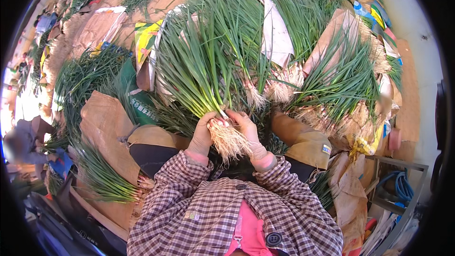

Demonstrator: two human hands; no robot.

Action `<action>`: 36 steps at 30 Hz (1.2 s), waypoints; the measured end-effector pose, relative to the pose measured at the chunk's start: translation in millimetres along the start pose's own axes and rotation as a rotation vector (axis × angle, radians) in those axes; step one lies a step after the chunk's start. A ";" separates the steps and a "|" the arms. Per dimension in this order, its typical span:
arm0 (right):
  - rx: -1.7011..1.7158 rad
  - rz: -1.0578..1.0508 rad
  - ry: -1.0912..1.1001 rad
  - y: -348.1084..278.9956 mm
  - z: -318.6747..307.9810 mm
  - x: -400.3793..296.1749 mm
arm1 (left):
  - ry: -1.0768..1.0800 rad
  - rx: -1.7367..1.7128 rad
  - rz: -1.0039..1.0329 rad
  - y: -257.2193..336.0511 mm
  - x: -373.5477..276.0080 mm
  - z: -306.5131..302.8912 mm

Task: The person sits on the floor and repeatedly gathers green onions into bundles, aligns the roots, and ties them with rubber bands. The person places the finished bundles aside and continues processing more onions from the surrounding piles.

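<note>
My left hand [202, 134] grips a thick bunch of green garlic [197, 94] by its lower stems, just above the bulbs. From the other side, my right hand [246, 128] closes around the same bunch, with its thumb near the pinkish-white bulbs [221, 121]. Pale, tangled roots [229, 142] hang between my wrists. The long flat leaves fan away from me, up and to the left. Just beyond my right hand lies a smaller cluster of green garlic with whitish roots [254, 94]. How the leaves behind the bunch are divided is hidden.
More green garlic [341, 81] lies rooted-end towards me at the right. A finished-looking bundle [113, 181] rests by a brown woven sack [108, 131] at left. A metal frame [401, 161] holds a blue hose [401, 185]. Another person [26, 142] sits at far left.
</note>
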State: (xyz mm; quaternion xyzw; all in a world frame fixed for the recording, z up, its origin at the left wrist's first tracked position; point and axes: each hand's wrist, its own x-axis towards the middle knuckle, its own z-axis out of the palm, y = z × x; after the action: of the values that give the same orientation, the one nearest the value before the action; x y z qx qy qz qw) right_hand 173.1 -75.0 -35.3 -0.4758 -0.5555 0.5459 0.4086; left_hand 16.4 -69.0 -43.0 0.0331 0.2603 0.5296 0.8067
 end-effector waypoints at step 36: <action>0.909 0.670 -0.184 -17.9 62.7 56.5 | 0.019 -0.318 0.013 12.7 -75.5 30.4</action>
State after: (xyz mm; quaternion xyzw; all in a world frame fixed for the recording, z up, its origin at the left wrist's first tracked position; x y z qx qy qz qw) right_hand 98.5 -32.7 -25.6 -0.3529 -0.1170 0.8689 0.3268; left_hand -3.3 -122.6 16.4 -0.0986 0.1805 0.5696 0.7958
